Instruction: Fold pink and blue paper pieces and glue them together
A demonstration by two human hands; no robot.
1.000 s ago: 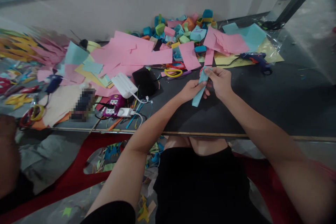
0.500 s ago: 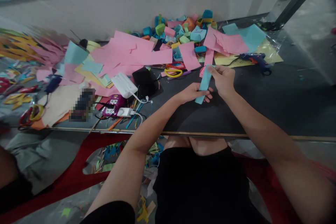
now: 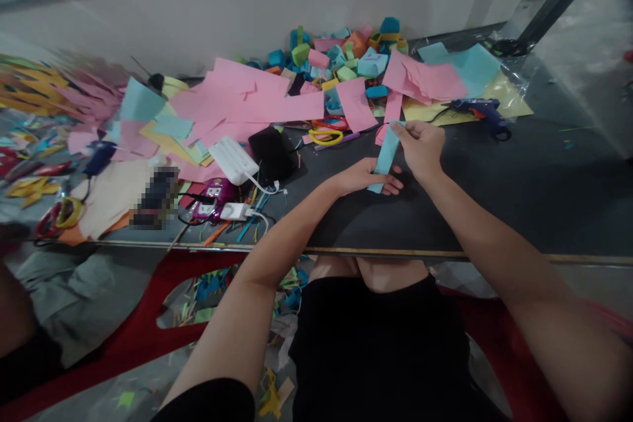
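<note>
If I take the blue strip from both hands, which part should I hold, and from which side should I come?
Probably pinch the bare middle of the blue strip by its long edges, coming from above: the right hand holds its far end, the left hand grips near the other, and the narrow stretch between shows uncovered.

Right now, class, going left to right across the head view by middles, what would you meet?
Cream paper, purple power strip, black item, left hand, light-blue paper strip, right hand, glue gun.
</note>
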